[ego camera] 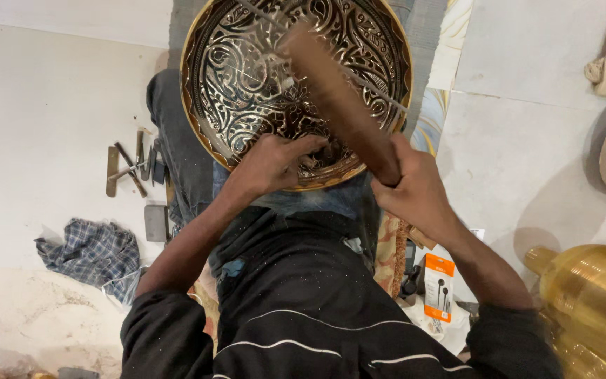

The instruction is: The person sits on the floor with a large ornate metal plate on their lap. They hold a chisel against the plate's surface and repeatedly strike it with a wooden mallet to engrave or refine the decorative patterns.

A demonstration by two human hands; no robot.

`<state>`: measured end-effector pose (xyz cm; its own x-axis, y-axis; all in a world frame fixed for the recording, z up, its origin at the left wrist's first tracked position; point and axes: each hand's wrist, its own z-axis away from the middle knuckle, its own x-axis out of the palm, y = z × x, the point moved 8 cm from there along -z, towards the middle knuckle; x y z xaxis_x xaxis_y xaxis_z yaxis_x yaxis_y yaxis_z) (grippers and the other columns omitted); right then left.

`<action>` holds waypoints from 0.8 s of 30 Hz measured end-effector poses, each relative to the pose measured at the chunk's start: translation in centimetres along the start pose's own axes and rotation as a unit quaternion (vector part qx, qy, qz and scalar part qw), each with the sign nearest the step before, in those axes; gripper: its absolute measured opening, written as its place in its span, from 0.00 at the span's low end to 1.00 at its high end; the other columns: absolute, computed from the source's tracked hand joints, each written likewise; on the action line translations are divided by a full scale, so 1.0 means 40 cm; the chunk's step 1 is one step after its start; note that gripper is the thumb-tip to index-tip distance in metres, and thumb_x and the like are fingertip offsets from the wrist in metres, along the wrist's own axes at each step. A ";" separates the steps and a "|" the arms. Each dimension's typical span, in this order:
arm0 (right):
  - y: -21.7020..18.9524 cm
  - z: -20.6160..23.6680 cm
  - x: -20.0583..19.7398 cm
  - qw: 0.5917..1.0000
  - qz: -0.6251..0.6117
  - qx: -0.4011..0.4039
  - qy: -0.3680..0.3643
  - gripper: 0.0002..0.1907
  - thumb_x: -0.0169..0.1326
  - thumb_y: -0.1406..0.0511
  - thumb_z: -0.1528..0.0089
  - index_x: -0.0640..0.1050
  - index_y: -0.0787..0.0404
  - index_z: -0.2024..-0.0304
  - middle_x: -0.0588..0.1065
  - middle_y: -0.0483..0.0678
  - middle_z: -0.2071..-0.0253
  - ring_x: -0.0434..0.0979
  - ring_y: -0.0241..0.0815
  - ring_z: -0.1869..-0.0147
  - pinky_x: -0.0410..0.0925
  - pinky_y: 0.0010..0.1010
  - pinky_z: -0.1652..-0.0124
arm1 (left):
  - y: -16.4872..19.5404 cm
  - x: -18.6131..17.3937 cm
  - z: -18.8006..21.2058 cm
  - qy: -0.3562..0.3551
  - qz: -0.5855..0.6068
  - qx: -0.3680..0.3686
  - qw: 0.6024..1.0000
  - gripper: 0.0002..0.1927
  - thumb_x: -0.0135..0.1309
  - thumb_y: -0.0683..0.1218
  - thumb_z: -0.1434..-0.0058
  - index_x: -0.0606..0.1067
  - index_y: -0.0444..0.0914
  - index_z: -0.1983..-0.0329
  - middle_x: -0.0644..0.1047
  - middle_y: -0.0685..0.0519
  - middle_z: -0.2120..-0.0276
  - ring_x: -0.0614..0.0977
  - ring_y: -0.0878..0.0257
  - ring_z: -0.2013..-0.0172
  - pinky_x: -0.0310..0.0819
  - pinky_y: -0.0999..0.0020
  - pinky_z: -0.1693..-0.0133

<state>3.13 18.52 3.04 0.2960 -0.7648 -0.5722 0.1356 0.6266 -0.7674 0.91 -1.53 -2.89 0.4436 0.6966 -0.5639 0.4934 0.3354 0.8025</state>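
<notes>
We rest the engraved brass plate (247, 63) on our lap, tilted up toward us, so its patterned face sits just beyond both hands and stays steady against the legs. Our left hand (275, 163) presses on the plate's near rim with the fingers curled narrow; they seem to pinch a small chisel against the metal, but the tool itself is hidden under the fingers and we cannot tell for sure. Our right hand (415, 186) closes tight round the handle of a wooden mallet (338, 98), whose long brown head reaches up and across the plate above the left hand, blurred as if mid-swing.

Left of the left hand, well apart on the pale floor, lie a cluster of metal punches (131, 165) and, nearer us, a crumpled checked cloth (92, 253). Right of the right hand stands 1 brass vessel (590, 302), and close below that wrist an orange-backed package (438, 284)
</notes>
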 end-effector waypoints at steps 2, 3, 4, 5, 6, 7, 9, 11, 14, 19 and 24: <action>-0.020 -0.001 0.010 0.976 0.205 -0.074 -0.022 0.23 0.61 0.69 0.50 0.73 0.62 0.51 0.77 0.58 0.71 0.77 0.62 0.66 0.64 0.47 0.68 | -0.035 0.020 0.002 -0.055 -0.025 -0.089 0.994 0.35 0.55 0.32 0.55 0.76 0.40 0.40 0.82 0.43 0.71 0.84 0.52 0.75 0.78 0.58 0.71; -0.015 -0.003 -0.002 0.990 0.125 -0.064 0.004 0.21 0.61 0.69 0.48 0.73 0.62 0.52 0.76 0.57 0.71 0.76 0.62 0.67 0.66 0.45 0.68 | -0.053 0.030 0.007 -0.084 -0.038 -0.133 0.987 0.35 0.56 0.33 0.55 0.77 0.41 0.40 0.82 0.42 0.76 0.82 0.51 0.80 0.76 0.55 0.72; -0.007 -0.004 -0.012 0.997 0.043 -0.052 0.026 0.19 0.60 0.68 0.46 0.72 0.62 0.53 0.76 0.57 0.71 0.75 0.61 0.68 0.67 0.42 0.67 | -0.038 0.019 0.001 -0.056 -0.027 -0.094 0.994 0.34 0.56 0.33 0.56 0.76 0.40 0.40 0.82 0.42 0.73 0.83 0.51 0.77 0.77 0.56 0.72; 0.004 -0.003 -0.019 0.998 -0.039 -0.037 0.044 0.17 0.60 0.68 0.43 0.71 0.61 0.53 0.75 0.56 0.71 0.75 0.60 0.69 0.68 0.40 0.67 | -0.023 0.009 0.000 -0.029 -0.014 -0.058 0.998 0.34 0.55 0.32 0.56 0.76 0.39 0.41 0.82 0.42 0.71 0.84 0.52 0.75 0.77 0.57 0.73; 0.003 -0.003 -0.008 0.998 0.027 -0.047 0.017 0.19 0.61 0.69 0.46 0.72 0.62 0.53 0.75 0.57 0.72 0.75 0.62 0.68 0.67 0.41 0.67 | -0.009 -0.003 -0.001 0.001 0.000 -0.024 1.000 0.33 0.55 0.32 0.56 0.76 0.38 0.42 0.83 0.42 0.68 0.85 0.52 0.73 0.78 0.57 0.73; 0.004 -0.003 0.003 0.994 0.092 -0.057 -0.010 0.21 0.62 0.70 0.49 0.72 0.63 0.53 0.75 0.58 0.72 0.76 0.63 0.67 0.66 0.42 0.67 | -0.012 -0.001 0.002 -0.006 -0.005 -0.035 0.999 0.33 0.55 0.32 0.56 0.77 0.39 0.42 0.82 0.42 0.70 0.85 0.52 0.74 0.78 0.57 0.72; 0.010 -0.001 0.007 0.990 0.130 -0.057 -0.008 0.21 0.62 0.70 0.50 0.72 0.63 0.55 0.75 0.58 0.72 0.77 0.62 0.66 0.66 0.41 0.67 | -0.016 0.004 0.003 -0.021 -0.015 -0.047 0.999 0.33 0.55 0.32 0.57 0.77 0.40 0.43 0.82 0.43 0.73 0.83 0.51 0.76 0.78 0.56 0.71; 0.019 0.005 -0.004 0.996 0.070 -0.032 0.036 0.17 0.60 0.70 0.48 0.72 0.62 0.57 0.74 0.57 0.72 0.77 0.59 0.68 0.68 0.38 0.68 | 0.001 -0.006 0.002 0.000 0.020 -0.011 1.000 0.33 0.53 0.32 0.55 0.75 0.39 0.41 0.83 0.42 0.66 0.86 0.52 0.68 0.80 0.59 0.69; 0.023 0.015 -0.002 0.995 -0.068 -0.018 0.063 0.16 0.59 0.70 0.43 0.72 0.61 0.53 0.75 0.55 0.70 0.75 0.60 0.67 0.68 0.38 0.65 | -0.019 0.006 0.004 -0.042 -0.004 -0.074 0.996 0.34 0.55 0.32 0.55 0.76 0.39 0.41 0.83 0.42 0.68 0.86 0.49 0.69 0.79 0.56 0.68; 0.007 0.016 0.005 0.994 -0.064 -0.049 0.073 0.15 0.61 0.70 0.42 0.73 0.63 0.54 0.72 0.51 0.70 0.70 0.45 0.68 0.63 0.36 0.67 | 0.005 -0.011 -0.006 0.000 0.016 -0.015 1.000 0.35 0.54 0.32 0.56 0.75 0.38 0.40 0.84 0.43 0.64 0.88 0.52 0.66 0.81 0.59 0.67; 0.030 0.011 0.029 0.993 0.110 -0.047 0.013 0.18 0.63 0.70 0.47 0.74 0.65 0.56 0.74 0.46 0.74 0.64 0.31 0.68 0.62 0.34 0.69 | -0.019 0.006 -0.006 -0.022 0.028 -0.074 0.997 0.35 0.54 0.31 0.56 0.76 0.40 0.40 0.85 0.46 0.66 0.86 0.56 0.74 0.79 0.61 0.73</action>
<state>4.07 18.44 1.57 0.2843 -0.6149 -0.7356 -0.0184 0.7636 -0.6454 0.46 -1.47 -3.60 0.5021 0.6888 -0.5229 0.3529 0.3888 0.8510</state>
